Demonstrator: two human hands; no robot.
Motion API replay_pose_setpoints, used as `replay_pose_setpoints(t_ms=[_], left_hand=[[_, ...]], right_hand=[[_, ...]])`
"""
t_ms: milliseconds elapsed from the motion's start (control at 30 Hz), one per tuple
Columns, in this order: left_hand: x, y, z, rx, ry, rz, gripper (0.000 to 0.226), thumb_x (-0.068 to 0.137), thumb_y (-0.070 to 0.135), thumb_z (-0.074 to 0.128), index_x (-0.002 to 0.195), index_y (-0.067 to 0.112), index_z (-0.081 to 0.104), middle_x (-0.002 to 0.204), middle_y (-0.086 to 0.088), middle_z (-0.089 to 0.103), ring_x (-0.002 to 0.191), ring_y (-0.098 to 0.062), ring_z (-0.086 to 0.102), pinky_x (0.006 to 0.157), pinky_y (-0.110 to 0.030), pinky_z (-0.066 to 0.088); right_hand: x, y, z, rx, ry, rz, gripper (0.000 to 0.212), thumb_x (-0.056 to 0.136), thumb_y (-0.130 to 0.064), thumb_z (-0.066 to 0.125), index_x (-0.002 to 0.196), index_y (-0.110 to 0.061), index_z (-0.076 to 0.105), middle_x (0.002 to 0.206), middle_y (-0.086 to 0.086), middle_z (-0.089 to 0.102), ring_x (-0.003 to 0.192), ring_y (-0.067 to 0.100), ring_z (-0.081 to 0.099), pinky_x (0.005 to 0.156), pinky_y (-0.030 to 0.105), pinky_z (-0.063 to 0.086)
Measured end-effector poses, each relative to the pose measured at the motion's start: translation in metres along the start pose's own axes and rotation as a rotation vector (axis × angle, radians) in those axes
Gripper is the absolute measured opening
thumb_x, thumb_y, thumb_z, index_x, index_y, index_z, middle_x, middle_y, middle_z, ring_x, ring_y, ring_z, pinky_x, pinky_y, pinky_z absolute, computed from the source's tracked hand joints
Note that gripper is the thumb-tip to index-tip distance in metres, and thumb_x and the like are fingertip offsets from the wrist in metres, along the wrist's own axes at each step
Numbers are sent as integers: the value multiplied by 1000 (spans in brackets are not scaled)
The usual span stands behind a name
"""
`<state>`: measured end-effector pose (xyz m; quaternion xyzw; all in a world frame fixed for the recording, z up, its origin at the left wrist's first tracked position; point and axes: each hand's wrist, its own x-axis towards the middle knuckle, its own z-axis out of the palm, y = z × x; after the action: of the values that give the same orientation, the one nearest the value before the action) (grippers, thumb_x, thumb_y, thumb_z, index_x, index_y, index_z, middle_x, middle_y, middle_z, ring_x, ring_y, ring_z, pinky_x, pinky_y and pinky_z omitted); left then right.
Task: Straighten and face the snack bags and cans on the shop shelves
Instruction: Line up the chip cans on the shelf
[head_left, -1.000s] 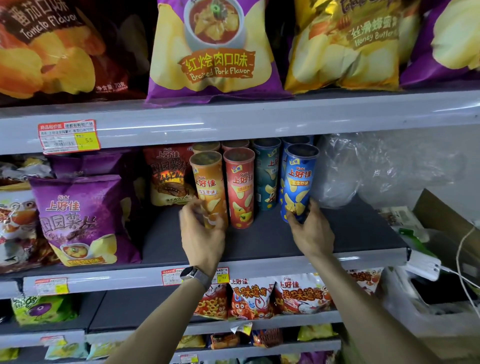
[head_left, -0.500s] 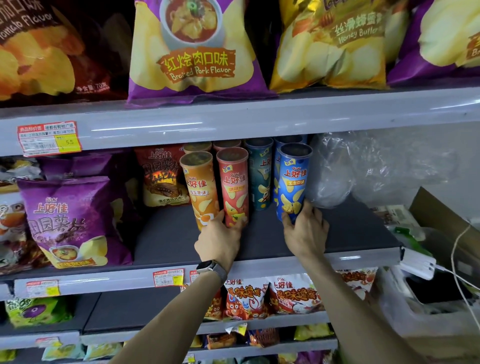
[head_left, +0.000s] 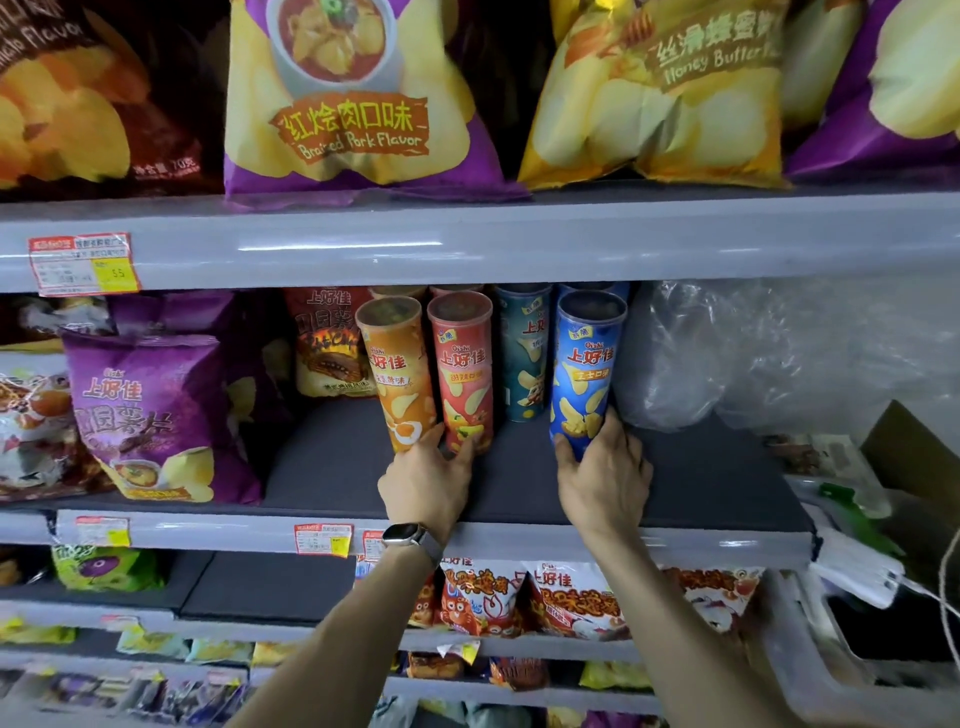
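Several chip cans stand on the dark middle shelf (head_left: 701, 483). At the front are an orange can (head_left: 397, 371), a red can (head_left: 464, 371) and a blue can (head_left: 584, 374); a teal can (head_left: 524, 353) stands behind. My left hand (head_left: 426, 480) grips the base of the red can, its thumb against the orange can. My right hand (head_left: 605, 475) wraps the base of the blue can. All the labels face forward. More cans are half hidden at the back.
Purple chip bag (head_left: 150, 415) and a red bag (head_left: 324, 343) sit left of the cans. Crumpled clear plastic (head_left: 727, 353) lies to the right. Large chip bags (head_left: 353, 98) fill the shelf above; small snack bags (head_left: 524, 597) sit below. A cardboard box (head_left: 914, 457) is far right.
My left hand moved right from the orange can to the base of the red can. My right hand stayed on the blue can. The camera shifted closer.
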<state>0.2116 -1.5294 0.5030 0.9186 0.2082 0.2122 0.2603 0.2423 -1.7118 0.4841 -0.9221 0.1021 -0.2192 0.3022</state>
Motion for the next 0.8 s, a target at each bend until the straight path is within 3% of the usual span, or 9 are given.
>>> replay_pose_setpoints(t_ms=[167, 500, 800], left_hand=[[-2, 1, -2, -7, 23, 0, 35, 95, 61, 62, 104, 29, 73, 91, -11, 75, 90, -41, 69, 67, -33, 40], [-2, -6, -3, -63, 3, 30, 34, 94, 61, 63, 106, 31, 74, 91, -10, 76, 88, -42, 69, 67, -35, 43], [-12, -18, -30, -88, -148, 87, 26, 96, 41, 58, 117, 37, 72, 98, -11, 74, 93, -42, 67, 71, -38, 50]], right_hand=[[1, -4, -1, -37, -5, 19, 73, 92, -46, 71, 147, -6, 45, 135, 17, 62, 124, 36, 56, 100, 49, 43], [-4, -6, -5, -50, 19, 32, 74, 89, -44, 75, 146, -6, 48, 131, 18, 63, 120, 38, 58, 97, 49, 47], [-1, -4, -42, -59, -174, 79, 72, 96, -52, 60, 154, -17, 39, 144, 11, 57, 135, 33, 49, 112, 48, 41]])
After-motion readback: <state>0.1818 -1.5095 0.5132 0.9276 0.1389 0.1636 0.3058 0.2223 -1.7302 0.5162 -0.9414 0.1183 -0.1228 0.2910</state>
